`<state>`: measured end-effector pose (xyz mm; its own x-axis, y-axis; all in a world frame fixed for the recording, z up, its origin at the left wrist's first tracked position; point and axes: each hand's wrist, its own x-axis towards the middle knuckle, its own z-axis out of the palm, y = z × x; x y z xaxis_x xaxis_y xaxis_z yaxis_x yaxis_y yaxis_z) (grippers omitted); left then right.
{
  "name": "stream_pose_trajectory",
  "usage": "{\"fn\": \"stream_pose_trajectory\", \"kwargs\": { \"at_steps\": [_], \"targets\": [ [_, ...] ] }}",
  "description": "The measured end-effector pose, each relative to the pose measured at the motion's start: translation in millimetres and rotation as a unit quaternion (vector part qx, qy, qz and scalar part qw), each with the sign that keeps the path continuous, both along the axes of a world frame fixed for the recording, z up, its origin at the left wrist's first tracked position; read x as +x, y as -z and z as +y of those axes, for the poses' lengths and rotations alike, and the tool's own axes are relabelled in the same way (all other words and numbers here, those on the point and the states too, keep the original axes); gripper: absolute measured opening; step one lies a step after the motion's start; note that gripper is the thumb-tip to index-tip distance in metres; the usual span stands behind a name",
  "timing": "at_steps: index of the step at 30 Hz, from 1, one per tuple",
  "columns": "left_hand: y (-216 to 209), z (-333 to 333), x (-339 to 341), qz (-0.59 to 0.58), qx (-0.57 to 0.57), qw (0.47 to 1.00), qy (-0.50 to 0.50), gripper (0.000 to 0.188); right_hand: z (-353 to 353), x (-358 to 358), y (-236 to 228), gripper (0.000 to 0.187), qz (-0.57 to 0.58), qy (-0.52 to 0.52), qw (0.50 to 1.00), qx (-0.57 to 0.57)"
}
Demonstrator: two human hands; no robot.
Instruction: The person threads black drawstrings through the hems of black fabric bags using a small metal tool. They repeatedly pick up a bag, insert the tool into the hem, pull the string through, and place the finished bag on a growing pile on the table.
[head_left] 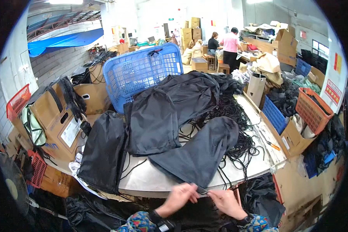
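Across the room: a pale worktable [158, 179] is sitting in a crowded workshop, with cardboard boxes [60, 120] standing at the left and two people [224, 46] working far at the back.
Bag: a black fabric bag [201, 152] is lying slantwise over the table, its near corner hanging off the front edge right at the hands.
Left hand: the left hand [179, 196] is pinching that corner, fingers curled onto the cloth.
Right hand: the right hand [225, 202] is gripping the same corner from the other side, fingertips touching it.
Around: more black bags [152, 120] are piling behind, another [104, 152] is draping at the left, and a blue basket [143, 71] is leaning beyond.
Obstacles: tangled black cords [239, 127] are sprawling just right of the bag.
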<state>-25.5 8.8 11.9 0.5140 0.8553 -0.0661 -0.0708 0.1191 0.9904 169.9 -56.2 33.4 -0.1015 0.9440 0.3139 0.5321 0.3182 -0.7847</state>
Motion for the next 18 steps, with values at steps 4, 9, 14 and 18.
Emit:
{"fn": "stream_pose_trajectory", "kwargs": {
  "at_steps": [4, 9, 14, 18],
  "targets": [
    [-12, 9, -2, -0.009, -0.063, 0.993, -0.095, 0.032, -4, -7, 7, 0.014, 0.013, 0.003, 0.999, 0.043],
    [-29, 7, 6, 0.024, 0.063, 0.992, -0.111, 0.033, 3, -20, 14, 0.012, 0.05, 0.034, 0.998, 0.025],
    [-29, 13, 2, 0.135, 0.186, 0.971, -0.059, 0.023, 8, -30, 11, 0.012, 0.143, 0.037, 0.988, -0.046],
    [-52, 10, 16, -0.136, 0.039, 0.985, -0.095, 0.014, 8, -32, 12, 0.013, 0.144, 0.017, 0.989, -0.025]
  ]
}}
